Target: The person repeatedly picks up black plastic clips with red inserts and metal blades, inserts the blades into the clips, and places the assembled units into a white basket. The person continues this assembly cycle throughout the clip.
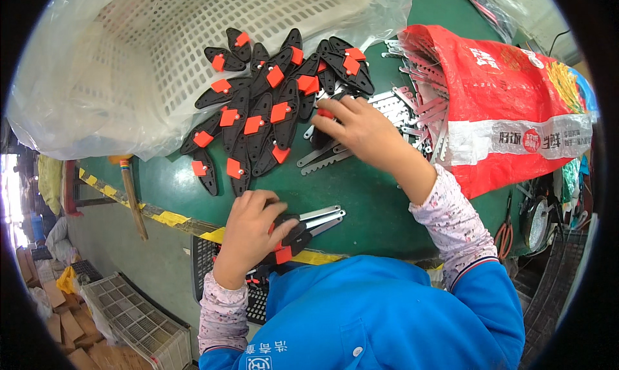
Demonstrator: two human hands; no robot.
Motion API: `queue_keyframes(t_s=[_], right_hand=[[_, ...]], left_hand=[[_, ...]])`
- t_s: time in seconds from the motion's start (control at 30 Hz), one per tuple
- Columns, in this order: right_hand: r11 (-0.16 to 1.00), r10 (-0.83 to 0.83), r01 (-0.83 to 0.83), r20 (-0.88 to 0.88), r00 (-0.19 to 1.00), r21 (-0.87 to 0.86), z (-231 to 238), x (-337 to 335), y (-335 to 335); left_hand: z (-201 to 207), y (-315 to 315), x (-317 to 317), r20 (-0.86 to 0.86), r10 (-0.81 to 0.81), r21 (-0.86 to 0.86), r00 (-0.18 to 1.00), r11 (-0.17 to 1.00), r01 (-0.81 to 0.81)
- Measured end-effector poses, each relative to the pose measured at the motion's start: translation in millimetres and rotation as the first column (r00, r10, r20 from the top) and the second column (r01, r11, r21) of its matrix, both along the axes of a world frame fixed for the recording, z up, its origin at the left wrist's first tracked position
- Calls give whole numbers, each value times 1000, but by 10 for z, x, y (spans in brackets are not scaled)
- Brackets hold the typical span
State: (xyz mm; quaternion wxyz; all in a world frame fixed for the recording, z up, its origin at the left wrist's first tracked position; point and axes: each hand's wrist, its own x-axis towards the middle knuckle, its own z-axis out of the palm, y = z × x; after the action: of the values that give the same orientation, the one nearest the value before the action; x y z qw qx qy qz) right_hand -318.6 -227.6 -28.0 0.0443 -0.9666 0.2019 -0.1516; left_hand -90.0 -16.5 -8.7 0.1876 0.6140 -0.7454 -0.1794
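My left hand (253, 229) is closed around black plastic pieces (300, 236) with red tabs near the table's front edge. Several silvery metal strips (324, 216) stick out from that bundle to the right. Farther off, my right hand (362, 130) has its fingers bent round a black plastic piece with a red tab (325, 113); the palm hides part of it. To the left of that hand, many leaf-shaped black plastic pieces (235, 118) with red diamond-shaped tabs lie in a loose heap. Notched metal strips (325, 164) lie beneath and beside my right hand.
A red woven sack (480, 112) lies at the right with more notched strips spilling from its mouth. At the back left stands a white perforated basket (193, 48) under clear plastic. A wooden-handled tool (133, 199) hangs over the green table's (380, 225) taped edge. Red-handled scissors (505, 234) are at the right.
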Motion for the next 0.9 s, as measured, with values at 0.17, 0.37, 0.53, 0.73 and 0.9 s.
queue_keyframes(t_s=[0.17,0.37,0.53,0.73,0.9], right_hand=[[593,39,-501,599,800,630,176,97,645],[992,-10,-8,143,990,125,-124,-52,387],[996,59,-55,68,996,-72,-241,-17,309],[873,-206,35,302,931,487,-297,39,442],[806,-171,-66,338,925,588,-143,8,552]], left_hand=[[102,-161,-265,-249,186,-265,951,931,-251],[-28,-121,-84,-227,198,-112,954,967,-227],[-45,-93,56,-22,203,-214,979,955,-203],[-119,20,131,75,259,-194,963,951,-240],[-70,31,159,99,242,-185,965,958,-221]])
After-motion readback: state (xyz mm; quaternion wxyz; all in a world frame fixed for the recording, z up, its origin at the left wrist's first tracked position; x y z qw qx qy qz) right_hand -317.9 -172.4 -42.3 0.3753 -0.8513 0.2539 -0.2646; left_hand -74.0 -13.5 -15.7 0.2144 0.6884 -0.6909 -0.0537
